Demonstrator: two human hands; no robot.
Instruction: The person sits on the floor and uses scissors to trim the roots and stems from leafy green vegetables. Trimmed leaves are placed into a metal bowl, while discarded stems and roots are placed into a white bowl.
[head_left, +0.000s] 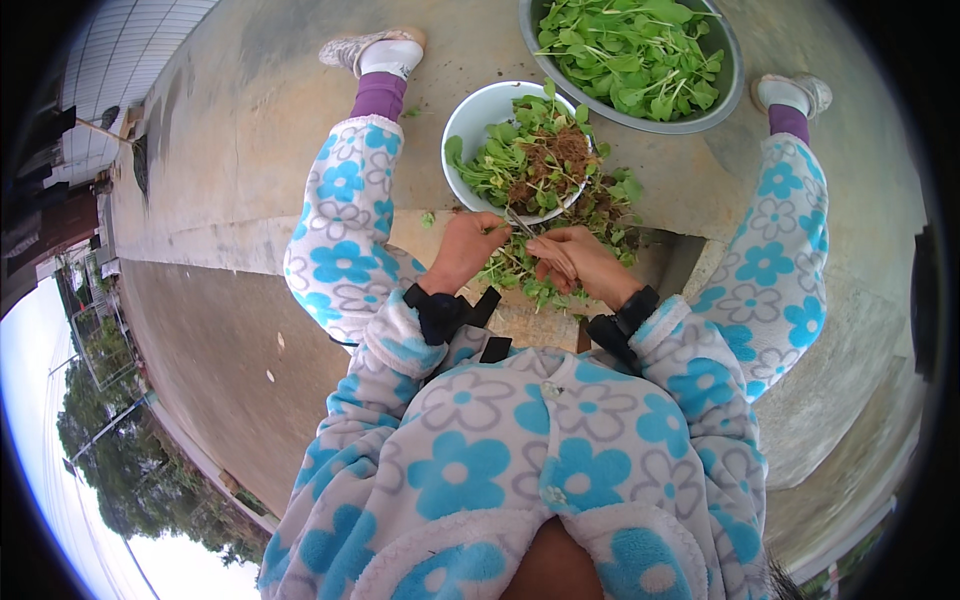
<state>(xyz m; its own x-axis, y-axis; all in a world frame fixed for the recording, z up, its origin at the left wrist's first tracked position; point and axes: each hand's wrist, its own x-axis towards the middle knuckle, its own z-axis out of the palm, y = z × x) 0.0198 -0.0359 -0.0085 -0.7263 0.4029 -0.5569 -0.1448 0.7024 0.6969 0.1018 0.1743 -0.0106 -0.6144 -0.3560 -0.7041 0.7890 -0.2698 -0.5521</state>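
Note:
My right hand (585,262) is closed round a small metal cutting tool (519,222); whether it is a knife or scissors I cannot tell. Its thin blade points up and left toward my left hand (466,250), whose fingers are pinched together. Anything between those fingertips is too small to make out. Just beyond both hands stands a white bowl (452,135), holding leafy greens (488,165) and a clump of brown, soil-covered roots (556,162). Below and beside my right hand lies a loose heap of rooted greens (520,272), partly hidden by the hands.
At the far right, a wide metal basin (690,126) is heaped with green leaves (630,55). My legs spread either side of the bowls, with shoes (372,50) on the concrete floor (270,100). A rectangular opening (672,262) lies right of my right hand.

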